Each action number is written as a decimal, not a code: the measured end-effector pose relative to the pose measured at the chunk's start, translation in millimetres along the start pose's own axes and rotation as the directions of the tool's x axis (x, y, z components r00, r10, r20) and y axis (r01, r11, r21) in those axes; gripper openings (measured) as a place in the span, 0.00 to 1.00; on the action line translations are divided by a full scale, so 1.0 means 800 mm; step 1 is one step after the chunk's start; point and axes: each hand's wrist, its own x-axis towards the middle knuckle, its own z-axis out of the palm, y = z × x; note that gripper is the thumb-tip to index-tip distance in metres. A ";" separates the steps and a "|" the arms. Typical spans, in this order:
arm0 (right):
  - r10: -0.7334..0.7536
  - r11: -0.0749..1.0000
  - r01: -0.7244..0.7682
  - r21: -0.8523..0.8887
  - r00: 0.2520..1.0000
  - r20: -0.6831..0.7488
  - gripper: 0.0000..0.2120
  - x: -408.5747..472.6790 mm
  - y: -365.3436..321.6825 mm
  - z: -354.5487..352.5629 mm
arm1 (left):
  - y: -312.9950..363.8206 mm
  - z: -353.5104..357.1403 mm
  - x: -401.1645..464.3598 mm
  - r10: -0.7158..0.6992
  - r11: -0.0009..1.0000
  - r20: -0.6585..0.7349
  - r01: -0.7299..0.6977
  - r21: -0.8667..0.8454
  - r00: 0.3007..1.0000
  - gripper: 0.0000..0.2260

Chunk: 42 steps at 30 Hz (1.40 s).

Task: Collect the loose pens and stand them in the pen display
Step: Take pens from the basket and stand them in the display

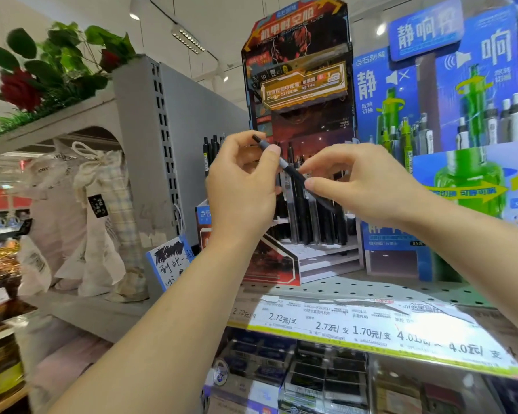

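A tall red-and-black cardboard pen display (299,70) stands on the perforated shelf (371,289), with several black pens (308,219) upright in its stepped base. In front of it my left hand (243,186) and my right hand (362,186) together hold one black-and-grey pen (284,165), tilted with its top end to the upper left. My left thumb and fingers pinch its upper part; my right fingertips pinch its lower part. The pen's lower tip is hidden behind my right hand.
A blue-and-green pen display (449,144) stands right of the red one. A grey shelf upright (162,138) rises at left, with cloth bags (102,222) and artificial flowers (42,73) beyond. Price labels (371,330) line the shelf edge; boxed stationery (311,377) sits below.
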 end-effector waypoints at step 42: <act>0.101 0.840 -0.051 -0.539 0.993 0.063 0.32 0.026 0.016 0.032 | -0.009 -0.031 0.054 0.021 0.566 0.605 -0.508 0.649 0.796 0.23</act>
